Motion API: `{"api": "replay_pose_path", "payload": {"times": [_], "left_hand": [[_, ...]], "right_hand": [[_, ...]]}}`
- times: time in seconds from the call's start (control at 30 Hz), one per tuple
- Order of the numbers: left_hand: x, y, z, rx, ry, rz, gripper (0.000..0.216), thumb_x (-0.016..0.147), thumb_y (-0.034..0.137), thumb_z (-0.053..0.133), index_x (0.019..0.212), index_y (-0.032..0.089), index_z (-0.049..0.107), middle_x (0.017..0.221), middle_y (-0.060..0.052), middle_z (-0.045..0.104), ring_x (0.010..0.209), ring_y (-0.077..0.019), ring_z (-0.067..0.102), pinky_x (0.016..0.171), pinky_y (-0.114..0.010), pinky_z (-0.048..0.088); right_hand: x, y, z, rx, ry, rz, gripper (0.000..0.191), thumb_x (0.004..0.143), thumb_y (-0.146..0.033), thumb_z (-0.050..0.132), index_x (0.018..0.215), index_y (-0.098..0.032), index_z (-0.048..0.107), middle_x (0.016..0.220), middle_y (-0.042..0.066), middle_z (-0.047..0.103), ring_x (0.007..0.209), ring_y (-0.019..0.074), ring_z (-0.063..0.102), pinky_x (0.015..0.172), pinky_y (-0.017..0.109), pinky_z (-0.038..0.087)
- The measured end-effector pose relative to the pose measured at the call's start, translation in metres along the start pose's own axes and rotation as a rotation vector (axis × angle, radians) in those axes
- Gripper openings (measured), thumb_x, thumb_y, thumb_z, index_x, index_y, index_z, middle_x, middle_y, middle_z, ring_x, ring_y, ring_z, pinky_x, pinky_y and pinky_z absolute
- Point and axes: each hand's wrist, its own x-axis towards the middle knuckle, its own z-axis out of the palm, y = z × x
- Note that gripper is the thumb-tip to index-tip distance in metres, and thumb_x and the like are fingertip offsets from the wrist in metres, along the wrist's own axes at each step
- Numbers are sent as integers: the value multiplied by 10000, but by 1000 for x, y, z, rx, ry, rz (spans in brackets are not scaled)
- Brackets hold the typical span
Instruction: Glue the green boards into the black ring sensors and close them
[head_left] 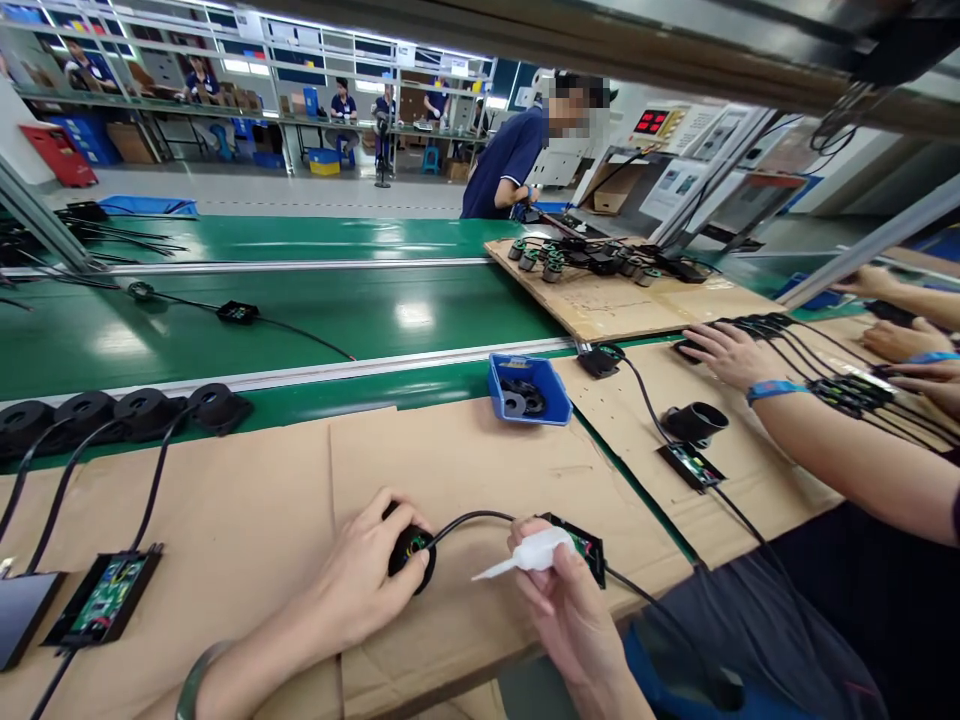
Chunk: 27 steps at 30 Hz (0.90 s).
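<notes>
My left hand (371, 560) is wrapped round a black round housing (411, 562) on the cardboard, its open side showing small coloured wires. A black cable (472, 516) runs from that housing to a black case with a green circuit board (589, 548), partly hidden behind my right hand. My right hand (559, 590) grips a small white squeeze bottle (541, 550) above the cardboard. Its thin nozzle points left toward the housing and stays apart from it.
A blue bin (529, 390) holds black rings. At left lie black round housings (146, 415) and a cased circuit board (105, 595). A co-worker's hand (727, 355) reaches over cables at right. Behind runs a green conveyor belt (405, 310) with a loaded board (600, 300) across it.
</notes>
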Motion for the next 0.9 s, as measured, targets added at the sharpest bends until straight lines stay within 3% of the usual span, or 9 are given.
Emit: {"api": "replay_pose_path", "payload": {"times": [0.17,0.47,0.77,0.9], "left_hand": [[1,2,-1,-9,-11,-7,159,874,218,470,988,233,579,1123,-68,559,998,-232,610,946,-393,467],[1,4,-1,-18,-27,-13,178,859,196,469,998,237,573,1104,-59,564,996,-229,612,933,-388,463],[0,6,-1,-28,-41,-17,187,857,183,466,1007,231,567,1088,-59,552,983,-231,605,914,-397,465],[-2,5,-1,-20,-36,-4,181,867,199,475,1020,233,567,1099,-64,555,989,-228,605,910,-387,475]], "right_hand": [[-3,-8,8,12,-16,2,259,676,-379,837,836,-216,713,833,51,586,569,90,410,386,132,305],[-5,0,14,-1,-4,46,317,712,-392,826,940,-201,719,824,73,665,535,77,430,403,146,377],[-21,-9,31,-518,-93,-346,237,866,-392,701,990,-191,691,869,92,721,505,110,550,423,206,479],[-25,-12,36,-800,-152,-541,173,888,-317,676,1034,-224,680,898,83,722,665,174,645,497,229,505]]}}
